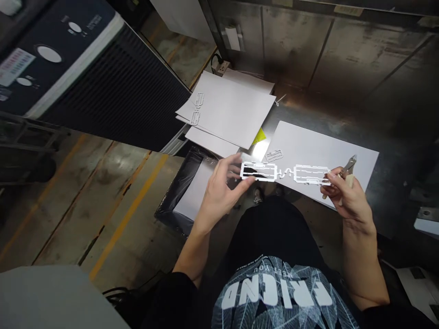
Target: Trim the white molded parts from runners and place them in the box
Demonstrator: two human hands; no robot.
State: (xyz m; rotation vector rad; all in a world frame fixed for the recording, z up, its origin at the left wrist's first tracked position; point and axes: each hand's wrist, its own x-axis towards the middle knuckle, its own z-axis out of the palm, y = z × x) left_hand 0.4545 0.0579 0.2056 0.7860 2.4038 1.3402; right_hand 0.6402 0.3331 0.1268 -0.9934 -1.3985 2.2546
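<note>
1. Part: the white part (295,173) is held in the air between both hands, in front of the person. It consists of two slotted rectangular frames joined by a wavy link, and runs roughly level from left to right.
2. Left hand: the left hand (219,187) is partly open, its thumb at the lower edge and its fingers at the outer end of the left frame. It has hold of the part at that end.
3. Right hand: the right hand (350,196) is curled nearly closed. Thumb and finger pinch the outer end of the right frame; the same hand also grips the pliers (350,165).
4. Pliers: light handles lie within the right hand; the metal head points away from the person.
5. Sheet: a white sheet (322,144) lies on the dark table (298,107), beyond the right half of the part.
6. Loose frame: a single loose frame (274,156) lies by the left edge of the sheet, just beyond the part.
7. Stack: a stack (229,109) of white sheets stands farther left, with a thin, two-framed piece (197,108) on top.
8. Box: a black-lined box (173,185) sits below the stack, holding white material.
</note>
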